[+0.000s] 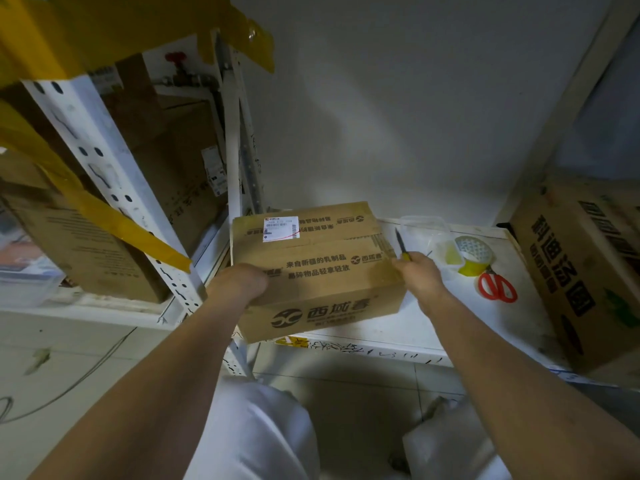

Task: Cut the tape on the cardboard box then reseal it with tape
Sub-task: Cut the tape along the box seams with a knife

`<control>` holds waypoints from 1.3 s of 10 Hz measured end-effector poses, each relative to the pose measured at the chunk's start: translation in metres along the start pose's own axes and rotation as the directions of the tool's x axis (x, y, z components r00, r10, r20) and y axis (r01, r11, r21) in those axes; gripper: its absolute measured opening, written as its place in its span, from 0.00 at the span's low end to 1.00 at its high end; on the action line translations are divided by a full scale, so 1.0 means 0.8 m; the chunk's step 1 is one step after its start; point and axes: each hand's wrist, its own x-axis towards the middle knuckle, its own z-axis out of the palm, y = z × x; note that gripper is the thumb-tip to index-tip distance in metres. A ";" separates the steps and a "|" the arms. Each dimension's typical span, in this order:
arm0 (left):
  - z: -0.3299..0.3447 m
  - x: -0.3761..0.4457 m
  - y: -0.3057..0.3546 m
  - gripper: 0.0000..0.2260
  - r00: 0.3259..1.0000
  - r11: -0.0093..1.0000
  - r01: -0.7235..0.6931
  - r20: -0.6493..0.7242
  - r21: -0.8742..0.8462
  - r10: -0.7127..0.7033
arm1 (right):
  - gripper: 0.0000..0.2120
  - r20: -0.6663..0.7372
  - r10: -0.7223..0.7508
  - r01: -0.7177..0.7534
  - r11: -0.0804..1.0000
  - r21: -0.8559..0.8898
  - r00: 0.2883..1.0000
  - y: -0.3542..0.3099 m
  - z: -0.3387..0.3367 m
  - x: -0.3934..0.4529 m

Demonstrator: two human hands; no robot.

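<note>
box: a brown cardboard box (322, 271) sits on the white shelf (433, 327), near its front edge, with its left front corner sticking out past the edge
box top: the flaps are down, a white label (281, 229) is stuck on the far left part of the top, and dark print runs over the top and front
left hand: the left hand (239, 284) lies on the box's near left corner, fingers bent down over the edge and holding it
right hand: the right hand (420, 275) is at the box's right edge, fingers curled tight round a small knife (401, 244)
knife: its thin blade points up and away, just beside the box's right top edge; i cannot tell if it touches the box
tape roll: a roll of tape (473, 255) lies right of the box, on the same shelf
scissors: red scissors (497, 287) lie right of the box, just in front of the tape roll
clear tub: a clear plastic tub (424, 227) sits right of the box, behind the knife
big box: a bigger printed box (585, 268) stands far right of the box
</note>
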 end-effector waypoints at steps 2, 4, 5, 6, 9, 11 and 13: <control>0.010 0.004 0.005 0.13 0.997 0.993 0.006 0.081 -0.116 0.003 | 0.02 -0.009 0.045 -0.041 0.964 0.263 0.999 0.016 -0.013 0.010; 0.019 -0.002 0.023 0.14 0.980 0.993 0.059 0.194 -0.101 -0.039 | 0.18 -0.238 0.033 -0.085 0.973 -0.212 0.971 -0.001 0.020 -0.027; 0.029 0.000 0.029 0.12 0.946 0.983 0.157 0.300 -0.093 -0.122 | 0.15 -0.088 -0.013 -0.004 0.983 -0.183 0.996 -0.004 0.041 -0.049; 0.028 -0.006 0.033 0.12 0.934 0.986 0.158 0.332 -0.048 -0.133 | 0.16 0.016 -0.088 0.090 0.975 -0.204 0.996 -0.003 0.054 -0.058; 0.032 -0.028 0.032 0.11 0.949 0.982 -0.048 0.299 -0.181 0.102 | 0.14 0.207 -0.137 0.168 0.975 -0.142 0.969 -0.008 0.046 -0.045; 0.046 -0.018 0.041 0.13 0.956 0.969 -0.243 0.155 -0.046 0.248 | 0.05 0.139 -0.227 0.264 0.886 -0.382 0.964 -0.003 0.042 -0.055; 0.044 -0.024 0.053 0.14 0.922 0.918 -0.384 -0.012 0.094 0.387 | 0.16 0.257 -0.309 0.400 0.630 -0.665 0.916 -0.002 0.040 -0.086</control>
